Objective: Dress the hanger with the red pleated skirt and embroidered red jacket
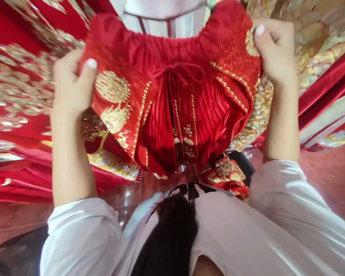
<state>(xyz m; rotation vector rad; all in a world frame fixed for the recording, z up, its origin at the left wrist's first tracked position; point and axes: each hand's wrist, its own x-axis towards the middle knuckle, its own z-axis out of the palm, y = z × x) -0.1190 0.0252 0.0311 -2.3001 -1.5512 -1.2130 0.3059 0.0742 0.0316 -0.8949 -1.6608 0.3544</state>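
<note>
I hold up a red pleated skirt (172,103) with gold embroidery and an elastic drawstring waistband, spread between both hands. My left hand (71,86) pinches the left side of the waistband, thumb on the front. My right hand (275,51) grips the right side the same way. The skirt hangs down in front of me, its hem near my chest.
More red and gold embroidered garments (20,92) hang or lie to the left and behind to the right (318,46). A white mannequin torso (163,15) stands behind the skirt. A glossy reddish floor (327,180) lies below. My pale sleeves fill the bottom.
</note>
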